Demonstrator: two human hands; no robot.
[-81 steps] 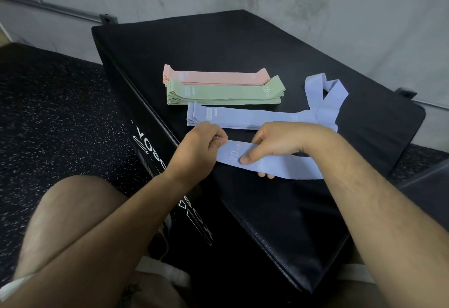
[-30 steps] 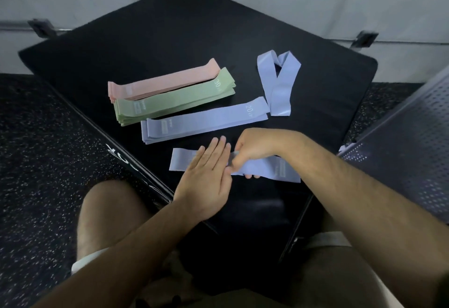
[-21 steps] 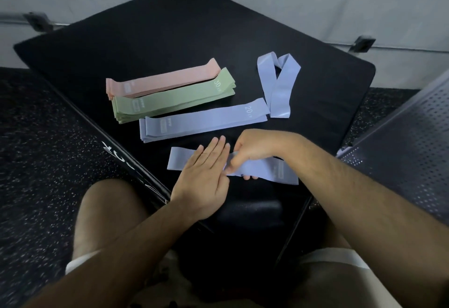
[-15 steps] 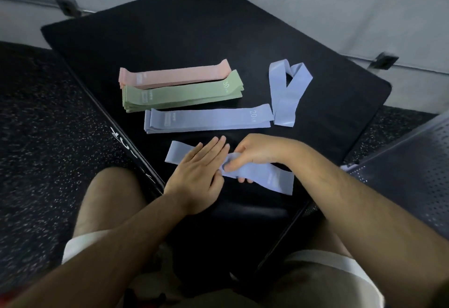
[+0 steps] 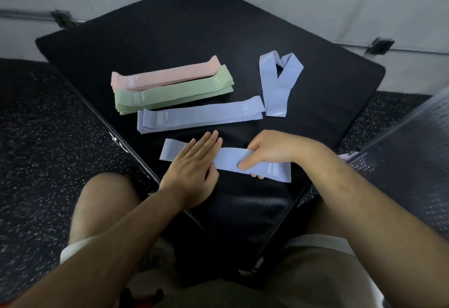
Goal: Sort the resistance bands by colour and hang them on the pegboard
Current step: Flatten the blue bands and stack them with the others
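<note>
Three flat piles lie side by side on the black worktop [image 5: 194, 28]: a pink pile [image 5: 167, 76] farthest away, a green pile [image 5: 175, 93] touching it, and a blue pile [image 5: 201, 115] just nearer. This suggests the sorting by colour is nearly done and the hanging has not begun. A twisted blue band [image 5: 274, 89] lies apart at the right end of the blue pile, crossed over itself and not yet flattened. The blue band [image 5: 229, 159] being worked on lies nearest the person, close to the worktop's front corner and parallel to the piles. The left hand [image 5: 192, 169] rests flat on it with straight fingers, probably to pin it down and smooth it so that it stacks neatly. Its grip is apart and closed on nothing. The right hand [image 5: 269, 152] has its grip clamped on the band, thumb on top and fingers curled underneath, and seems to pull the strip taut against the pinning palm. The band runs under the left palm and on through the right hand. One end shows to the left of the left hand and the other sticks out past the right hand. At the right edge stands a perforated panel [image 5: 413, 149], probably the pegboard, well apart from the bands.
</note>
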